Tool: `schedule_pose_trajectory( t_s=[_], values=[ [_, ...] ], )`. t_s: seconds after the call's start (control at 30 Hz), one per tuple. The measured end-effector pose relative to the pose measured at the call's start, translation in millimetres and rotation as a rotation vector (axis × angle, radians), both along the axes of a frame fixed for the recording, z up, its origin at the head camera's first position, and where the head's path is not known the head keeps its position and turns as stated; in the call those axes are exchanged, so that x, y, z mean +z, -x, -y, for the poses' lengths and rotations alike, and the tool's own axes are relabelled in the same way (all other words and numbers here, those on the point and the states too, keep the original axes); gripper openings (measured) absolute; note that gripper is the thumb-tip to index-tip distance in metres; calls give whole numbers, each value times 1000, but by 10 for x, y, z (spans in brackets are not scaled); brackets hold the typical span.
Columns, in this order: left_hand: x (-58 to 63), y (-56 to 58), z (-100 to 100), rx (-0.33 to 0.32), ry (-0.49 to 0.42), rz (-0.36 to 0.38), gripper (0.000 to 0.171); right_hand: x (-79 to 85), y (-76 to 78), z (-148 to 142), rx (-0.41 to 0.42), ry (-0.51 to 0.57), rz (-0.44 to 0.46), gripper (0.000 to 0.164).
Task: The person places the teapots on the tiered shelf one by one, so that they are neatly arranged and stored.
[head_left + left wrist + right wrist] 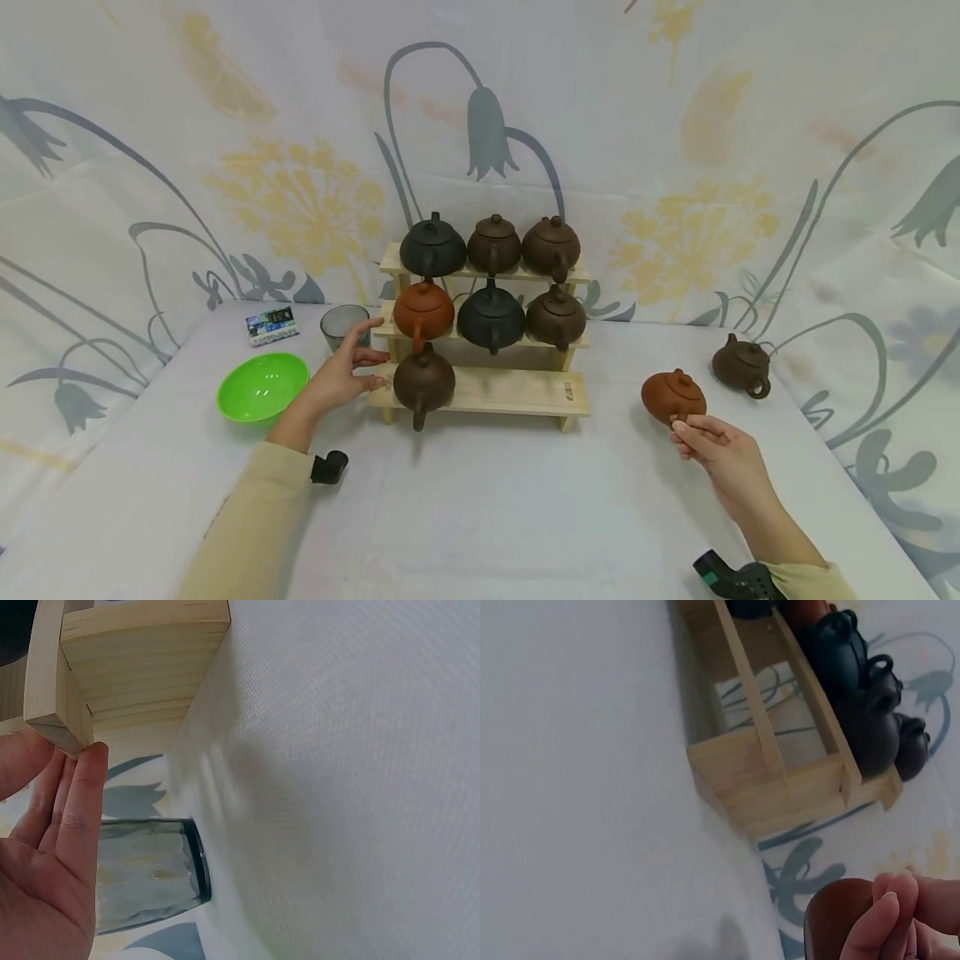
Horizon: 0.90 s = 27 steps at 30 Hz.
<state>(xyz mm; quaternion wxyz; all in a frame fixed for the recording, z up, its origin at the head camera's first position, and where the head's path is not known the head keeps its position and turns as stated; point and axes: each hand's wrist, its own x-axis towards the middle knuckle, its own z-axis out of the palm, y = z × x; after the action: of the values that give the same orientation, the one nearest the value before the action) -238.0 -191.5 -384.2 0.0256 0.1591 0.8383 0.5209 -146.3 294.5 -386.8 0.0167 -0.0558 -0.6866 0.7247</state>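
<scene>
My right hand [723,458] pinches the handle of a reddish-brown teapot [672,396] at the right of the table. In the right wrist view, part of that teapot [836,919] shows beside the bunched fingertips. My left hand [341,379] grips the left end of the lowest step of a three-tier wooden stand [510,392]. Thumb and fingers lie on opposite sides of the board end [56,697] in the left wrist view. Near that hand, a dark brown teapot [424,383] sits on the lowest step, its handle toward me.
Above, the two upper tiers carry several teapots, among them a black one [491,317] and an orange one [423,310]. A glass cup [341,321], a green bowl [262,387] and a small box [272,326] stand left. Another brown teapot [741,365] is at far right.
</scene>
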Motion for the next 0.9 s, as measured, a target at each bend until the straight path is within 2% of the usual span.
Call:
schedule_pose_trajectory(
  t_s=[0.33,0.67,0.9],
  values=[
    [-1,4,1,-6,-1,-4,85,125,-93,386,66,-66,-38,6],
    [-5,1,3,-1,-7,-8,84,185,-150,759,198,-73,-117,2],
    [-15,3,-1,-5,-19,-2,85,179,-157,994,258,-106,-105,13]
  ],
)
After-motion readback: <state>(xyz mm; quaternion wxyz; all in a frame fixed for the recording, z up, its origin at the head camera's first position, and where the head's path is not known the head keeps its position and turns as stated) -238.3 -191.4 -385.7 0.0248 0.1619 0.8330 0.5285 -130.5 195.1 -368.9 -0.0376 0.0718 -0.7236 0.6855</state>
